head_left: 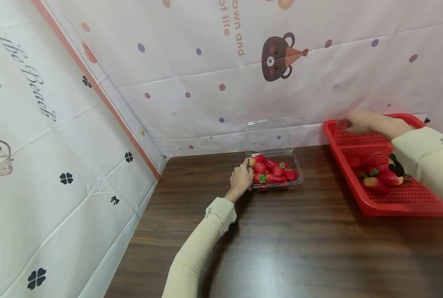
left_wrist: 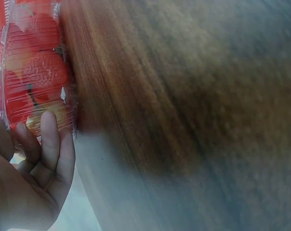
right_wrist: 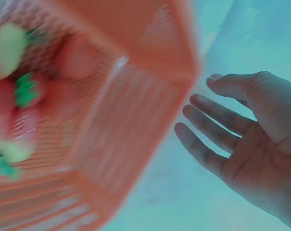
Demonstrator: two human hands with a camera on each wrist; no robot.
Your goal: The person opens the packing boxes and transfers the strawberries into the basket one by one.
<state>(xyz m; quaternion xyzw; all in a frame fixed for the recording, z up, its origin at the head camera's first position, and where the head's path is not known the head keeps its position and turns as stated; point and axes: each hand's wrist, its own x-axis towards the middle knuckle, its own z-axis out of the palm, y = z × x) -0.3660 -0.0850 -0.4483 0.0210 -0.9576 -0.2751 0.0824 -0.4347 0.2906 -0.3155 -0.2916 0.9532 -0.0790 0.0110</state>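
Note:
My left hand [head_left: 241, 179] holds the left end of a clear plastic clamshell box [head_left: 299, 179], its fingers along the ribbed side in the left wrist view. Red strawberries [head_left: 275, 179] with some pale tips fill the box, and its transparent lid [head_left: 268, 138] stands raised at the back. My right hand [head_left: 361, 122], blurred in the head view, hovers over the far left part of a red plastic basket [head_left: 350, 182]. In the right wrist view its fingers [right_wrist: 200, 144] are spread and fairly straight, with nothing in them. Several more strawberries [head_left: 376, 186] lie in the basket.
Both containers stand on a dark wood-grain table [head_left: 281, 248]. A white printed cloth [head_left: 206, 74] with dots and a bear hangs behind the table, and another printed cloth [head_left: 76, 145] covers the left side. The basket's raised rim stands around its strawberries.

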